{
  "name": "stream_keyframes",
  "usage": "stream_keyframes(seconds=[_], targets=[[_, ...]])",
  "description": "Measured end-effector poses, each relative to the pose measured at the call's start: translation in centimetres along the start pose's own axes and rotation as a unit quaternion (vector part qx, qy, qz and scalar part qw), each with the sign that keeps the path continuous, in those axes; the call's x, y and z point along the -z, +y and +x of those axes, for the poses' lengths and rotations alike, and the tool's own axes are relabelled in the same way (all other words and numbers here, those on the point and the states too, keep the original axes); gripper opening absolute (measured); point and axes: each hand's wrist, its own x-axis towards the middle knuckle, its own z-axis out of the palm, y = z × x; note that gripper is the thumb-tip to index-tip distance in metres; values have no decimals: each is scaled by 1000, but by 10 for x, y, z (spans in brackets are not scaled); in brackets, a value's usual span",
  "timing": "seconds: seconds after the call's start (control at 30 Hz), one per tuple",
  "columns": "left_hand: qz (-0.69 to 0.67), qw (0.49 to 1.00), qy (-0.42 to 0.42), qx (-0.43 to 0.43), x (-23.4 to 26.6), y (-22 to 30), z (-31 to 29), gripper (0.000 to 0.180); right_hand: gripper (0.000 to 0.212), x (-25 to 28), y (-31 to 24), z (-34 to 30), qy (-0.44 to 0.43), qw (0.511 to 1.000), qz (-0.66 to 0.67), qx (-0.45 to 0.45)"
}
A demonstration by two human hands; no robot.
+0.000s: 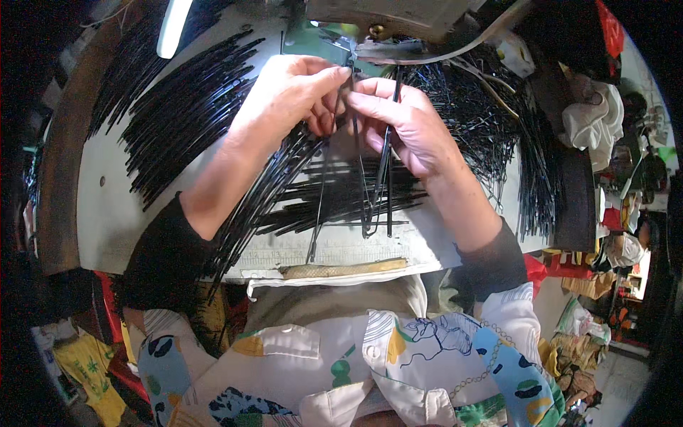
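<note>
My left hand (302,92) is closed, thumb and fingers pinching a thin black strip right in front of the sewing machine's needle area (351,51). Close beside it, my right hand (405,124) grips more of the narrow black strips (385,174), which hang down toward the table's near edge, one looped at the bottom. The fingertips of both hands almost meet. Exactly where the strip ends lie between them is too small to make out. Under my left wrist a long bundle of black strips (267,188) slants toward me.
The sewing machine head (398,18) overhangs the work. Dense rows of black strips (188,110) cover the white table's left side; a tangled heap (473,107) lies at the right. A ruler scale (306,254) runs along the near edge by a rolled tan piece (345,269). A lamp tube (173,28) glows above.
</note>
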Motion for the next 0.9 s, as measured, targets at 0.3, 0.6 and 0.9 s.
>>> stream_keyframes(seconds=[0.3,0.6,0.9], targets=[[29,1000,1,-3,4,-2,6,29,20,-2,2,4,-21,998,67,2],[0,1000,3,9,4,-1,2,27,22,-2,1,1,-28,996,79,-9],[-14,1000,-6,11,2,-3,5,26,21,0,-3,-5,-5,998,61,-21]])
